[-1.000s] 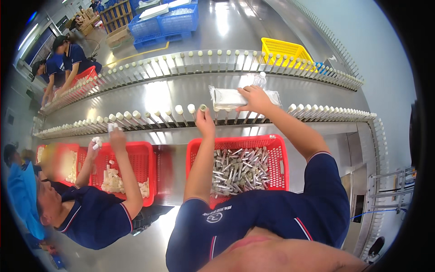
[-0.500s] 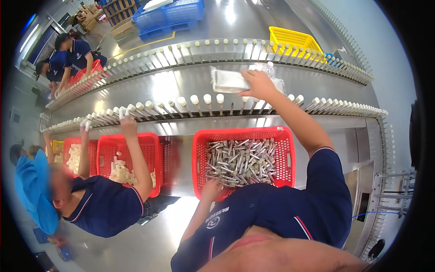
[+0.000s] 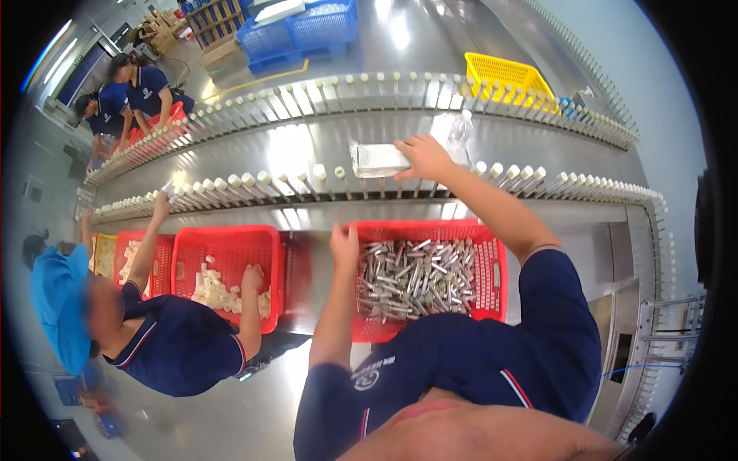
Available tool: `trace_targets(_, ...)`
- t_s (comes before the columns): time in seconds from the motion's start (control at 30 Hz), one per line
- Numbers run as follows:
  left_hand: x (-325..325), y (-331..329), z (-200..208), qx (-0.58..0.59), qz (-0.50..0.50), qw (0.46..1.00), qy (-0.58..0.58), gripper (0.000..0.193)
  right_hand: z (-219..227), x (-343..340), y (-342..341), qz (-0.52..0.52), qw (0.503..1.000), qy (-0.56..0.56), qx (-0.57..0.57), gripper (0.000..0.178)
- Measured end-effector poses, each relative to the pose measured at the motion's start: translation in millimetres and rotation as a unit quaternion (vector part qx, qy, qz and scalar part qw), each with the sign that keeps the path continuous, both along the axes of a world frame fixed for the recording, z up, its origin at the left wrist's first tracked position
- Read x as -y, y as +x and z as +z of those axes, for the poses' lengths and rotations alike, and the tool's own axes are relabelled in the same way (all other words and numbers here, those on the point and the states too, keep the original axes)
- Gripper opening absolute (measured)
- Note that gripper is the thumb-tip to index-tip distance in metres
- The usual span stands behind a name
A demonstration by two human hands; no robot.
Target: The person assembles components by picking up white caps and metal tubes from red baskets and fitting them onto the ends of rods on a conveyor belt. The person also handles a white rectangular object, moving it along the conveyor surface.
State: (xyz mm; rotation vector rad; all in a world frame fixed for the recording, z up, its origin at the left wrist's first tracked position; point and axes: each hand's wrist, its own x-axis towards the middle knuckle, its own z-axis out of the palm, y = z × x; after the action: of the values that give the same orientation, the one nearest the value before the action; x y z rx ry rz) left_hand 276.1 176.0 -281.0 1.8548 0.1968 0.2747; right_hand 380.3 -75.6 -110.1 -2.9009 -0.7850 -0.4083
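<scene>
My right hand grips a flat white packet in clear plastic wrap, with its fingers over the top. The packet lies across the near row of upright pins. My left hand is raised beside the upper left corner of a red basket. Motion smears its fingers, so whether it holds anything does not show. Inside that basket lies a heap of short silvery metal pieces. White-capped pins stand in the near row on both sides of the packet.
Behind the packet stands a clear plastic bottle. A second pin row runs farther back, before a yellow basket. At my left, a co-worker in a blue cap reaches into a red basket of white pieces.
My left hand has risen from the basket's near left side to its far left corner. My right hand and the packet have shifted slightly left and nearer. The co-worker's hand has dropped into their basket.
</scene>
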Motion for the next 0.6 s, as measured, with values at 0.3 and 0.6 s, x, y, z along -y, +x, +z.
trace_targets(0.3, 47.3, 96.3, 41.7, 0.093, 0.019, 0.98, -0.172, 0.017, 4.1, 11.6, -1.9, -0.035, 0.999, 0.024, -0.01, 0.078)
trace_targets(0.6, 12.4, -117.4, -67.9, -0.208, -0.548, 0.743, 0.323, 0.053, 28.9, 17.0, 2.7, -0.042, 0.999, 0.024, -0.011, 0.078)
